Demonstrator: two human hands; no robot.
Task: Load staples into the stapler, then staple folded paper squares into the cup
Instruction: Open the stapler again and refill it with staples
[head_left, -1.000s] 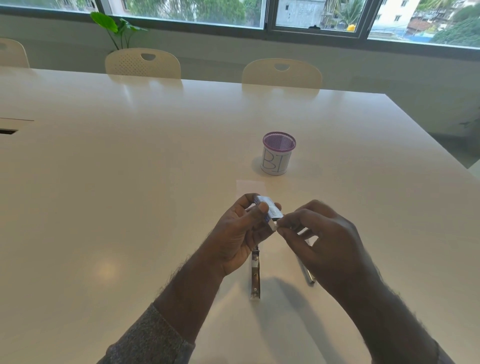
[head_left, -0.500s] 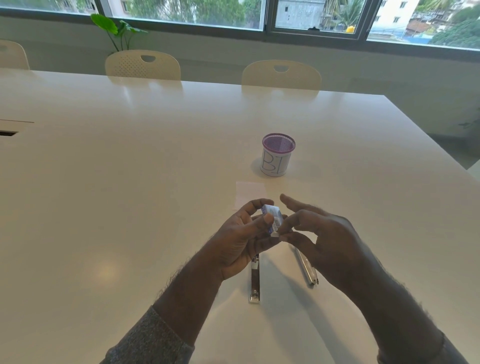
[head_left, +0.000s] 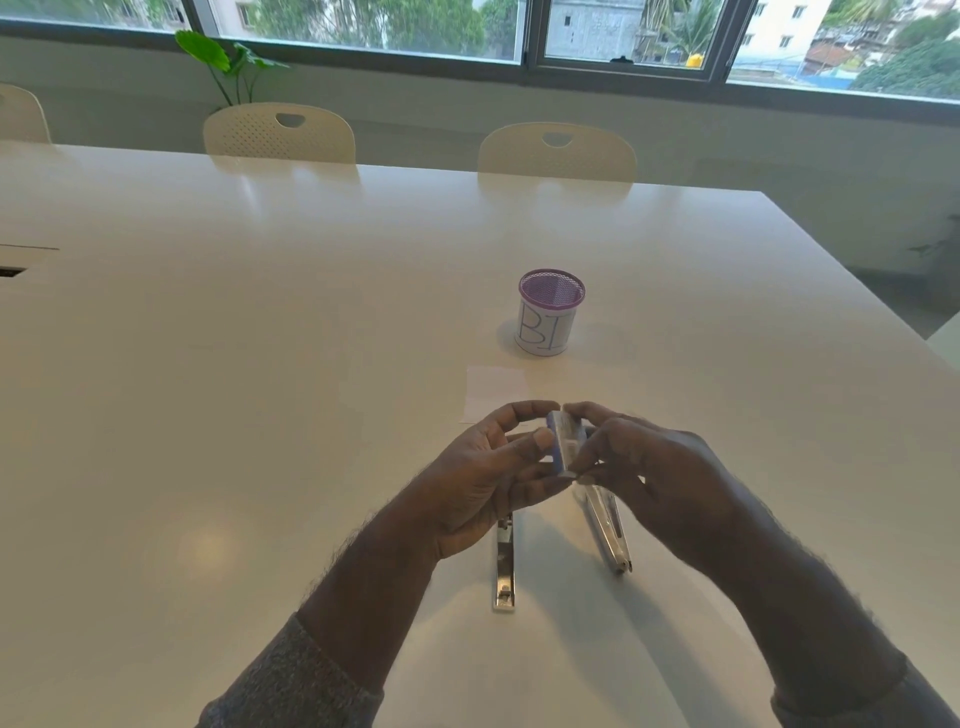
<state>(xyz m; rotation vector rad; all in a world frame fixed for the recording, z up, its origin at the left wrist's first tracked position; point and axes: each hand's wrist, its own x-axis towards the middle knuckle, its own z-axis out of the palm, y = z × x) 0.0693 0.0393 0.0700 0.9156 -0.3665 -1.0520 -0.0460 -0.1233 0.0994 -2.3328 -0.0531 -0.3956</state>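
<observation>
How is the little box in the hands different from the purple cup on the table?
The staple box is small, flat and boxy; the cup is bigger, round and open on top. The box is held up off the table between the left hand and right hand; the cup stands alone, untouched. The cup has big letters on a white wrap. Both show some purple-blue colour.

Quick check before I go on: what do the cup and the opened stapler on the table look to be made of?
Cup: seems to be purple wire mesh, judging by the fine grid inside its rim, with white paper marked in blue pen around the outside. Stapler: looks like bright polished metal, since both spread arms are silvery and glinting. I cannot tell whether any part is plastic.
</observation>
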